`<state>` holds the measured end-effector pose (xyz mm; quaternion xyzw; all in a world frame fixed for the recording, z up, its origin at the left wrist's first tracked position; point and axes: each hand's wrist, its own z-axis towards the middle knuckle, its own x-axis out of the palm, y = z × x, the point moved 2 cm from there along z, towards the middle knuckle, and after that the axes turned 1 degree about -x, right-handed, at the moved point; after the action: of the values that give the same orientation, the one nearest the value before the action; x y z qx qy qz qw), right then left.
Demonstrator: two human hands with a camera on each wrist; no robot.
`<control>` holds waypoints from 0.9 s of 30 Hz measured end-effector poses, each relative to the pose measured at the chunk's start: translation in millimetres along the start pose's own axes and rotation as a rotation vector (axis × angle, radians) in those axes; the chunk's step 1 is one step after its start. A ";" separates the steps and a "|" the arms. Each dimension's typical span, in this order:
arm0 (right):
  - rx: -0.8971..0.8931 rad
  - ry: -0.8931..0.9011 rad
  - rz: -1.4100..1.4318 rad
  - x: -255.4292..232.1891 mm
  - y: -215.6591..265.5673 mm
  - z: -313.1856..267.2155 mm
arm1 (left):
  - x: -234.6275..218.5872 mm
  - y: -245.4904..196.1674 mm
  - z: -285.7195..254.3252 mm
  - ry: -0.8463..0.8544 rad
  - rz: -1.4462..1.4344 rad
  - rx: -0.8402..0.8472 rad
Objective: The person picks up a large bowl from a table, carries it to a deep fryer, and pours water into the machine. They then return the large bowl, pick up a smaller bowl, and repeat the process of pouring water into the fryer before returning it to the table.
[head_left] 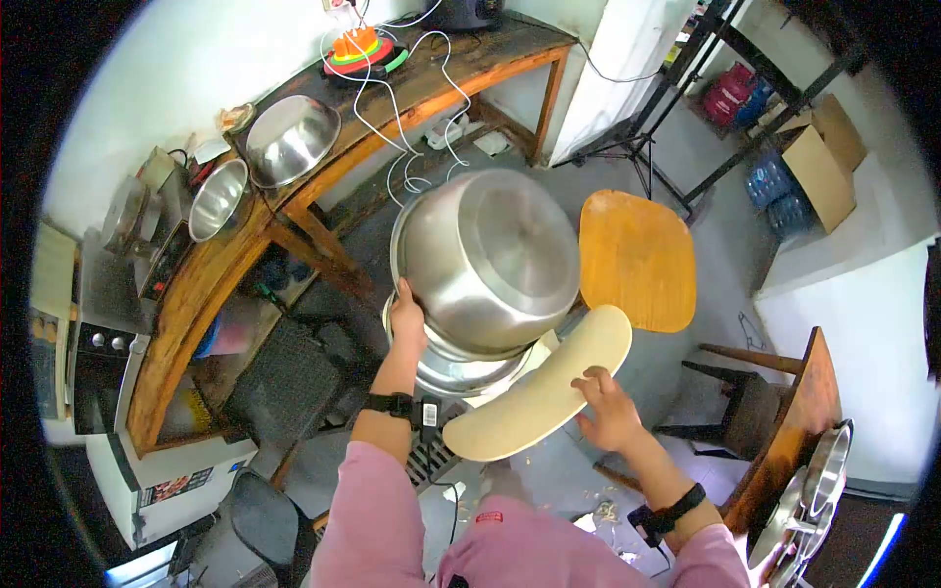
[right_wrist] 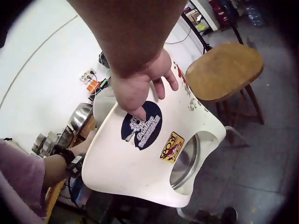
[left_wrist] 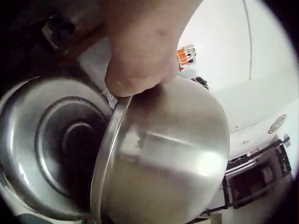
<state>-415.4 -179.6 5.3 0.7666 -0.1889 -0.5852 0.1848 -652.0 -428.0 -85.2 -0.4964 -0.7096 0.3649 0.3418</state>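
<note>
My left hand (head_left: 407, 321) grips the rim of a large stainless steel basin (head_left: 441, 255), its thumb lying along the outside. The basin is tipped on its side, its round base facing up and right in the head view. Beneath it, a second metal basin (left_wrist: 28, 135) shows its ringed inside in the left wrist view, and sits on the seat of a cream plastic chair (head_left: 539, 392). At the chair's backrest is my right hand (head_left: 610, 416), fingers loosely bent and fingertips right at its top edge. Stickers (right_wrist: 142, 128) mark the backrest's outer face.
A wooden stool (head_left: 637, 260) stands just beyond the chair. Along the wall, a wooden bench (head_left: 333, 167) bears metal bowls (head_left: 294, 142), with white cables hanging off it. To the right are a wooden table (head_left: 804, 412) with pans and a cardboard box (head_left: 823, 171) with bottles.
</note>
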 end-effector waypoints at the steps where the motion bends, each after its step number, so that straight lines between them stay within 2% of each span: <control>1: -0.006 0.002 0.004 -0.7 0.0 1.1 | 3.8 -6.7 2.7 0.013 -0.079 -0.069; 2: -0.012 0.003 0.008 -2.5 -0.1 -0.8 | 6.4 -12.7 -1.0 0.021 -0.089 -0.062; 6: 0.030 -0.056 -0.045 -21.8 11.0 -5.5 | 34.3 -90.4 -59.9 0.129 -0.132 0.032; 9: 0.029 -0.301 0.144 -50.2 11.8 -19.3 | 43.2 -123.3 -70.5 0.270 -0.200 0.183; 10: 0.038 -0.358 0.235 -58.6 8.4 -28.9 | 47.1 -137.3 -87.1 0.354 -0.230 0.253; 12: 0.079 -0.497 0.406 -77.5 -2.2 -61.0 | 66.5 -162.1 -135.0 0.444 -0.273 0.260; 13: 0.159 -0.501 0.572 -80.6 -9.4 -61.0 | 72.4 -175.4 -139.8 0.514 -0.291 0.296; 14: 0.147 -0.477 0.763 -80.7 -10.3 -55.7 | 57.7 -181.8 -137.9 0.537 -0.311 0.326; 15: 0.149 -0.555 0.925 -82.8 -27.6 -74.8 | 73.7 -170.9 -137.9 0.713 -0.330 0.327; 16: 0.131 -0.635 1.086 -85.5 -49.3 -110.3 | 93.7 -158.7 -174.6 0.798 -0.302 0.393; 18: -0.028 -0.756 1.138 -100.9 -60.4 -168.6 | 122.2 -158.5 -213.3 0.868 -0.184 0.382; 19: -0.125 -0.823 1.181 -114.4 -59.3 -188.9 | 136.1 -163.5 -229.5 0.874 -0.098 0.459; 20: -0.207 -0.906 1.228 -116.2 -57.8 -214.1 | 147.8 -159.4 -236.1 1.060 -0.058 0.530; 21: -0.268 -1.027 1.168 -113.8 -62.5 -238.0 | 159.7 -154.4 -257.4 1.110 0.089 0.528; 22: -0.324 -1.142 1.093 -109.2 -67.6 -265.6 | 174.4 -149.9 -291.7 1.086 0.024 0.514; 23: -0.213 -1.192 1.049 -97.7 -65.8 -299.4 | 179.5 -136.1 -298.4 0.959 0.041 0.677; 24: -0.097 -1.238 1.012 -88.8 -59.7 -327.8 | 193.7 -138.6 -348.7 0.927 0.168 0.551; 25: -0.105 -1.290 1.050 -87.9 -49.4 -341.4 | 207.2 -140.4 -399.7 0.900 0.296 0.424; 26: -0.218 -1.184 1.189 -99.0 -28.7 -340.2 | 200.4 -141.8 -377.8 1.041 0.251 0.542; 27: -0.235 -1.289 1.168 -73.5 -36.5 -376.1 | 217.8 -113.6 -363.6 1.304 0.219 0.623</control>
<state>-66.9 -87.6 140.5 0.0438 -0.5573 -0.7318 0.3897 -455.2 -182.6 220.7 -0.5606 -0.1715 0.2121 0.7819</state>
